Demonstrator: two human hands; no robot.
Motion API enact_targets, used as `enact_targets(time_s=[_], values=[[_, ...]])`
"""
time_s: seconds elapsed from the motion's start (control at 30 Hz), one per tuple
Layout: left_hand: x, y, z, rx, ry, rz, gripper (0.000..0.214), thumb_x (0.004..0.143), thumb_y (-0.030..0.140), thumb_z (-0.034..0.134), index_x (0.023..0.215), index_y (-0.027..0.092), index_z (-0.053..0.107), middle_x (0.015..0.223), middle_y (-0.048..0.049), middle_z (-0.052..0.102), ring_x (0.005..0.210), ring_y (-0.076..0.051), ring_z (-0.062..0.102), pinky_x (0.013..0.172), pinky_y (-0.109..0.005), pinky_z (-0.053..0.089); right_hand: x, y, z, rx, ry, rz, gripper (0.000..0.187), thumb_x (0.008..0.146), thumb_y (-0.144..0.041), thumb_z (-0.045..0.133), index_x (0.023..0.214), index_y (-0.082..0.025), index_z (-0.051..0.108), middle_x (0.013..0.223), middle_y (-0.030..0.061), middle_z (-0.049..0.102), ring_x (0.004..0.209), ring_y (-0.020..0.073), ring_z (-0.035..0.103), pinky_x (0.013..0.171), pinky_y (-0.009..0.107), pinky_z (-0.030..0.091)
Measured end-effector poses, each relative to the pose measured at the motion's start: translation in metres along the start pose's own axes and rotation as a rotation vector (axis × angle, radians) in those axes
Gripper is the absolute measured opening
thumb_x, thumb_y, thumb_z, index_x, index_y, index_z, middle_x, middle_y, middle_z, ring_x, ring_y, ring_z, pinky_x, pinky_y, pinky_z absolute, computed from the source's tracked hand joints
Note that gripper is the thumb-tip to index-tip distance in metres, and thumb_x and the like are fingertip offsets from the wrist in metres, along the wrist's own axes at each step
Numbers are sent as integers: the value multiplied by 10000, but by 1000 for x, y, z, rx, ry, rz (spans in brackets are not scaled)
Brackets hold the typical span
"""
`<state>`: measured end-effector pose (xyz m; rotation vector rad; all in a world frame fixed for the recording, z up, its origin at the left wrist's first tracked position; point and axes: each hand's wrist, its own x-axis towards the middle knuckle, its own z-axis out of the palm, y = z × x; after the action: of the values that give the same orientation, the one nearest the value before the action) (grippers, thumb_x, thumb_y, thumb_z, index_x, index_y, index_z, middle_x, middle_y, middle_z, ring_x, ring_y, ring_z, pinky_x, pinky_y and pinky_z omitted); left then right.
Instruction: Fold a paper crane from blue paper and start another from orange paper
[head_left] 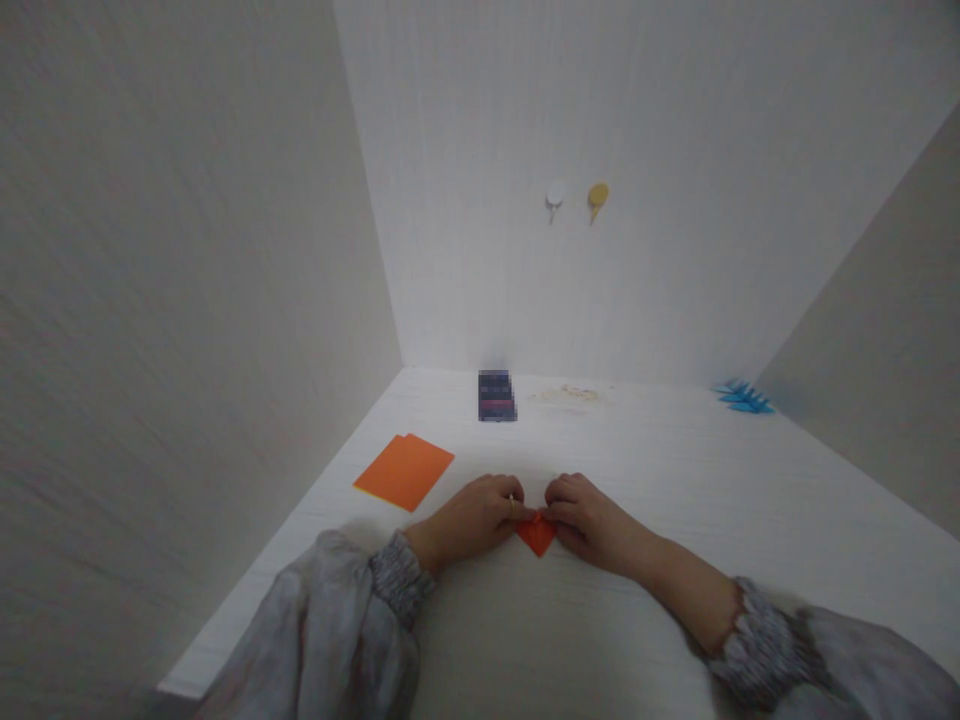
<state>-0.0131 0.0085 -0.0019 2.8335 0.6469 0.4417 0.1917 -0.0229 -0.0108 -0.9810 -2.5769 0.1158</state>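
Observation:
A small folded piece of orange paper lies on the white table right in front of me. My left hand pinches its upper left edge with curled fingers; a ring shows on one finger. My right hand presses and pinches its upper right edge, fingers curled too. Both hands meet over the top of the paper, and only its lower pointed part shows below them. Grey sleeves cover both forearms.
A stack of flat orange paper sheets lies to the left. A small dark blurred object stands near the back wall. Blue folded paper pieces sit at the far right corner. Two round hooks hang on the back wall.

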Motion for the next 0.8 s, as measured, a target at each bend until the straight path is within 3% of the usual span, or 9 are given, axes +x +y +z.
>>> enact_targets(time_s=[0.3, 0.8], values=[[2, 2, 0, 68, 28, -45, 265, 852, 270, 391, 1011, 188, 587, 867, -45, 561, 780, -141, 499, 728, -266, 379, 0, -2, -5, -25, -20, 22, 175, 749, -115, 466, 835, -177, 606, 813, 46, 532, 783, 166, 458, 711, 314, 329], [5, 5, -6, 199, -47, 63, 169, 781, 213, 482, 884, 194, 614, 843, -31, 532, 776, -139, 474, 724, -269, 361, 2, -6, -6, -52, -57, 54, 157, 745, -123, 483, 818, -179, 611, 818, 39, 529, 800, 163, 455, 720, 304, 323]])
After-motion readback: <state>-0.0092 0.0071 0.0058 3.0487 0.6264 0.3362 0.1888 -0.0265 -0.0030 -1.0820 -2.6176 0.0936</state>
